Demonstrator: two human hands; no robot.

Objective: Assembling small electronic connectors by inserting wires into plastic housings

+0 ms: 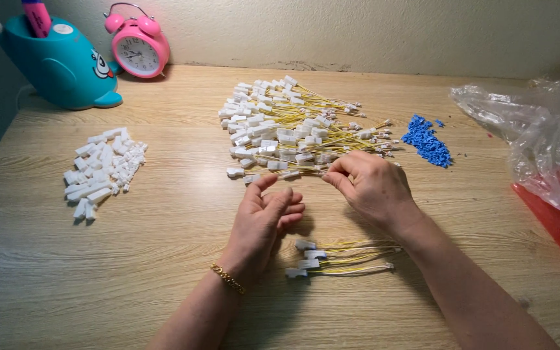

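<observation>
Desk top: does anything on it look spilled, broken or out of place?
Nothing stands out. The white connectors, yellow wire leads, blue bits and the small bundle by the hands lie in separate heaps. The plastic bag is crumpled, nothing spilling.

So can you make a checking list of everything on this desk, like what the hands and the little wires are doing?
Surface: wooden table, light grain, lit from above.
Job's things: big pile of yellow wires with white plugs; small bundle of the same wires near the wrists; heap of loose white plugs; heap of small blue pieces.
Clutter: crumpled clear plastic bag at the right edge.
Grippers: left hand open, palm up, empty; right hand pinching at the near edge of the big pile.
Cables: nothing seen besides the yellow wires.
Surroundings: teal whale-shaped pen holder, pink alarm clock, plain wall.
</observation>
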